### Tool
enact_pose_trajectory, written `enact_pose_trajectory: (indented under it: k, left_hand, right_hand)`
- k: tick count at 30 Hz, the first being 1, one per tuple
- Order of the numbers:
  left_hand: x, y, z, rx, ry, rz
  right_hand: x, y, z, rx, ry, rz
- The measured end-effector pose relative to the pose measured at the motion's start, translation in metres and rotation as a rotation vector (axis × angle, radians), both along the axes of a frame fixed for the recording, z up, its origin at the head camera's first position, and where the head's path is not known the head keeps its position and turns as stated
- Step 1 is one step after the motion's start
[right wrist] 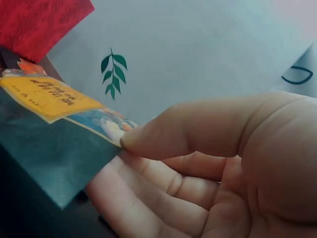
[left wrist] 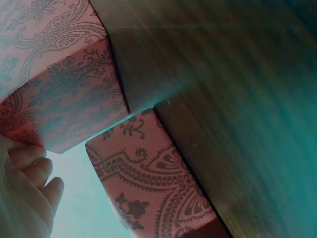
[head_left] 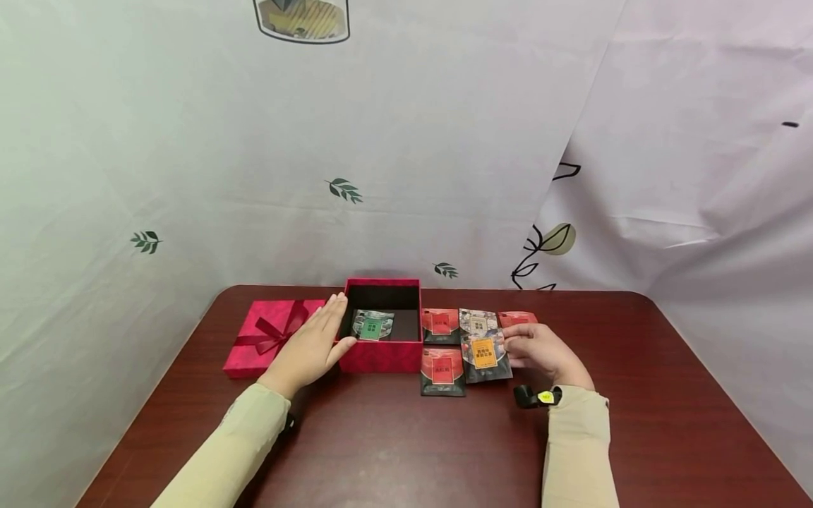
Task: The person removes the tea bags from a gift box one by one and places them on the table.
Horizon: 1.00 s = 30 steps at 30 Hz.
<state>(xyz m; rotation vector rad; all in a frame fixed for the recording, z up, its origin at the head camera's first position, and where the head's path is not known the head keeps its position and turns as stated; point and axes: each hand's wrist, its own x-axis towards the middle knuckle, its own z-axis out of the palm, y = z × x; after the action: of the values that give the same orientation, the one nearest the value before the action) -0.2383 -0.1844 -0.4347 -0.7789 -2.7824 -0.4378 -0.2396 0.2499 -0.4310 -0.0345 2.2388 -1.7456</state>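
Observation:
An open red box (head_left: pixel 383 355) stands on the dark wooden table (head_left: pixel 394 444); a packet with a green label (head_left: pixel 372 325) lies inside it. My left hand (head_left: pixel 312 346) rests flat against the box's left wall (left wrist: pixel 74 94), fingers straight. My right hand (head_left: pixel 540 351) pinches a dark packet with a yellow label (head_left: pixel 485 355) by its right edge, thumb on top (right wrist: pixel 163 134), fingers under it; the packet (right wrist: pixel 54 104) is lifted slightly. Beside it lie two red-labelled packets (head_left: pixel 442 371) (head_left: pixel 440 324), a grey patterned one (head_left: pixel 478 321) and a red one (head_left: pixel 517 319).
The box's red lid with a ribbon bow (head_left: pixel 269 335) lies left of the box; its side (left wrist: pixel 148 183) shows in the left wrist view. A leaf-printed cloth backdrop (head_left: pixel 406 141) hangs behind the table. A black wrist band (head_left: pixel 536 396) sits on my right wrist.

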Motion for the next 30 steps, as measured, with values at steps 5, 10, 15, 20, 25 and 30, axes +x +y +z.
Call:
enact_pose_trajectory:
  k: [5,10,15,20,25,30]
  left_hand:
    - [-0.001,0.0,0.0,-0.004,0.01,-0.004]
    - [-0.001,0.0,0.0,-0.003,0.009,-0.006]
    - [0.0,-0.001,0.0,-0.006,-0.002,-0.001]
    - [-0.001,0.0,0.0,0.001,0.0,-0.003]
    - [-0.001,0.0,-0.001,0.011,0.009,-0.007]
    - [-0.001,0.0,-0.001,0.009,-0.002,-0.003]
  right_hand:
    - [0.001,0.006,-0.005,0.038,-0.018,-0.009]
    - [0.004,0.004,-0.007,0.095,-0.037,-0.005]
    - [0.005,0.001,-0.007,0.157,-0.058,-0.003]
    - [0.005,0.0,-0.01,0.161,-0.087,-0.024]
    - [0.005,-0.002,-0.013,0.167,-0.118,-0.043]
    - [0.006,-0.004,-0.011,0.192,-0.122,-0.049]
